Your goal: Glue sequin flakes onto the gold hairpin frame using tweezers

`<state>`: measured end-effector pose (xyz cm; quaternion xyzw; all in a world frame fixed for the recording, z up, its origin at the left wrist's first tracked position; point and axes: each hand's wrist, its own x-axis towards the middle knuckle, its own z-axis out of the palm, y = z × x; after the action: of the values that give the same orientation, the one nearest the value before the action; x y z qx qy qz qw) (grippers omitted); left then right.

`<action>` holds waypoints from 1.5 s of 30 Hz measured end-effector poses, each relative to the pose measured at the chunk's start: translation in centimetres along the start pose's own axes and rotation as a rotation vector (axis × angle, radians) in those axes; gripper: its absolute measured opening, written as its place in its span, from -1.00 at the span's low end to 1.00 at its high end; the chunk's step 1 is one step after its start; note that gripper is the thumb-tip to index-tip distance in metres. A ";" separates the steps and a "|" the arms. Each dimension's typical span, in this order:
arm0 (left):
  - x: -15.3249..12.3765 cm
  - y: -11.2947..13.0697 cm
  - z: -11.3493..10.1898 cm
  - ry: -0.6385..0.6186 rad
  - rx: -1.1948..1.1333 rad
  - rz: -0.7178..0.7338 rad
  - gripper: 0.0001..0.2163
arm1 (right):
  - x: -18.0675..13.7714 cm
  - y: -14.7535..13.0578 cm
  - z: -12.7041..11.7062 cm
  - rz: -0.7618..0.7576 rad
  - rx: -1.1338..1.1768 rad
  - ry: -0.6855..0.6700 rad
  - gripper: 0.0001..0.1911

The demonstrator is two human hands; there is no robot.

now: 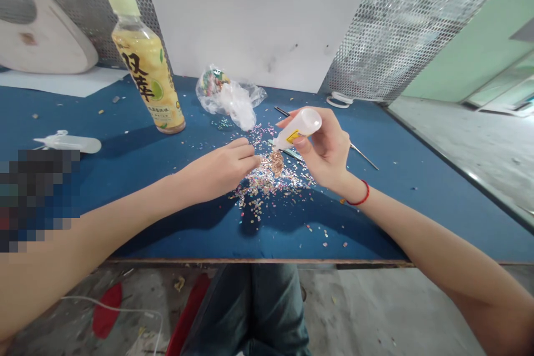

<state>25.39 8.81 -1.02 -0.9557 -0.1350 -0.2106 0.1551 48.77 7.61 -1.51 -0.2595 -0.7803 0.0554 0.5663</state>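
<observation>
The squeeze bottle [301, 125] is smooth, translucent plastic; the loose flakes [262, 184] are glossy and reflective. The tabletop [154, 236] has a smooth, matt finish. The crumpled bag [238, 101] is clear, glossy plastic; the perforated panel [411, 16] resembles shiny metal.

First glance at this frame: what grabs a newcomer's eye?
Probably the yellow drink bottle, tall on the left part of the blue table. Next, the shiny flakes scattered mid-table, where the right hand holds a small white bottle, nozzle down. Then the red bracelet on the right wrist.
</observation>
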 end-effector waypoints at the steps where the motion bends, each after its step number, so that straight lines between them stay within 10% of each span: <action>1: 0.0 0.0 0.0 -0.009 0.001 0.006 -0.78 | 0.0 0.0 0.0 0.008 -0.001 0.003 -0.71; 45: -0.1 -0.5 0.5 0.077 -0.092 -0.071 -0.73 | 0.1 0.1 -0.3 0.045 -0.037 0.003 -0.69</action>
<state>25.29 9.45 -1.40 -0.9475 -0.1531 -0.2588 0.1083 49.04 7.68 -1.37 -0.2874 -0.7744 0.0533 0.5611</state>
